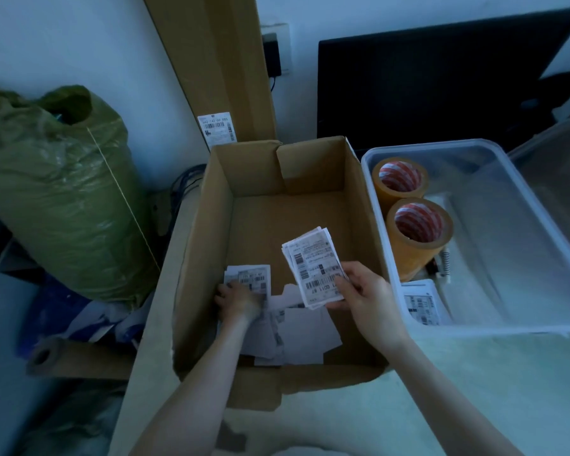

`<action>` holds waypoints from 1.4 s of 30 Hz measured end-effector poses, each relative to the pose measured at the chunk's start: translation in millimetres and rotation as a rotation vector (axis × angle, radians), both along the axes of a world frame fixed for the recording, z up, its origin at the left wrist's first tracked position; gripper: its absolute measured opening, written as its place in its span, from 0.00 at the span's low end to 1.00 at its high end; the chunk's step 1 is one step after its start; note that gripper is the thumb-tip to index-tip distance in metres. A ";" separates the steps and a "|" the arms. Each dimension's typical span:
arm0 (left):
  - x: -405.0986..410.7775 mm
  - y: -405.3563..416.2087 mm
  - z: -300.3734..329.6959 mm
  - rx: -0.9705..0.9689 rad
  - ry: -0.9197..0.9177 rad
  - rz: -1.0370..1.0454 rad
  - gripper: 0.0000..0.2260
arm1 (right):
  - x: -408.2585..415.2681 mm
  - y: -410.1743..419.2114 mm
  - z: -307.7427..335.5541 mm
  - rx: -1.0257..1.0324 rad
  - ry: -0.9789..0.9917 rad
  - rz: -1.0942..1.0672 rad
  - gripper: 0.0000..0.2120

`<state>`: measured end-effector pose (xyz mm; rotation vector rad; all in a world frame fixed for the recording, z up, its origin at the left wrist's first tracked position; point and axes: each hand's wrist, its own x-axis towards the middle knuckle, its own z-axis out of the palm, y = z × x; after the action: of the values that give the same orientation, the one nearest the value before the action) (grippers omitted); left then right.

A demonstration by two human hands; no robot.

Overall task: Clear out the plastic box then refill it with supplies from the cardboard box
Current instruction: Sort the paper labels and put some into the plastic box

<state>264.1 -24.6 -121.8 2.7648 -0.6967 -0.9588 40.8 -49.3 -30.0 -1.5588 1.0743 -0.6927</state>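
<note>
From the head camera, we see both forearms reaching down into the open cardboard box (264, 179). The right hand (364, 291) is raised above the box floor, thumb and fingers pinching a fanned stack of labels (313, 266) by its lower edge. The left hand (239, 299) lies low at the box's left wall, fingers curled onto a second small bunch of labels (250, 279); whether it truly grips them we cannot tell in this dim light. More loose labels (297, 330) lie scattered beneath. Just beside the cardboard box, on its right, stands the plastic box (520, 251), holding two tape rolls (420, 232) and one label sheet (420, 304).
</note>
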 end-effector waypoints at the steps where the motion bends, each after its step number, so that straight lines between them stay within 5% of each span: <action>1: -4.4 0.8 -1.0 0.001 -0.046 -0.017 0.35 | -0.3 -0.5 0.3 0.007 -0.005 -0.006 0.08; 6: -1.1 -0.3 -10.7 -0.168 0.064 0.142 0.36 | -0.5 -0.2 1.1 0.020 0.001 -0.016 0.08; 15: -0.4 -6.6 -12.0 -0.127 0.008 0.125 0.38 | -0.1 -0.8 1.1 0.021 0.016 -0.015 0.08; 20: -2.4 -1.8 -12.4 -0.211 0.022 0.090 0.11 | 0.5 -1.0 -0.2 0.036 0.024 -0.025 0.08; 22: -4.2 -2.2 -2.6 -0.251 0.011 0.081 0.10 | 1.1 -1.5 -1.2 0.032 0.038 -0.034 0.08; 28: -10.6 4.9 55.8 -0.680 0.058 0.168 0.07 | 2.1 -2.4 -7.1 -0.034 0.143 -0.087 0.08; 33: -30.9 32.7 92.8 -0.957 0.301 0.278 0.04 | 5.2 -3.6 -11.6 -0.082 0.233 -0.135 0.08; 42: -49.7 41.3 82.1 -0.772 0.332 0.004 0.05 | 4.1 -3.7 -0.8 0.180 0.000 -0.038 0.08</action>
<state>214.5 16.8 -39.7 1.8896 -0.7886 -0.8716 44.9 -53.1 -30.8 -1.3878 1.1367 -0.6039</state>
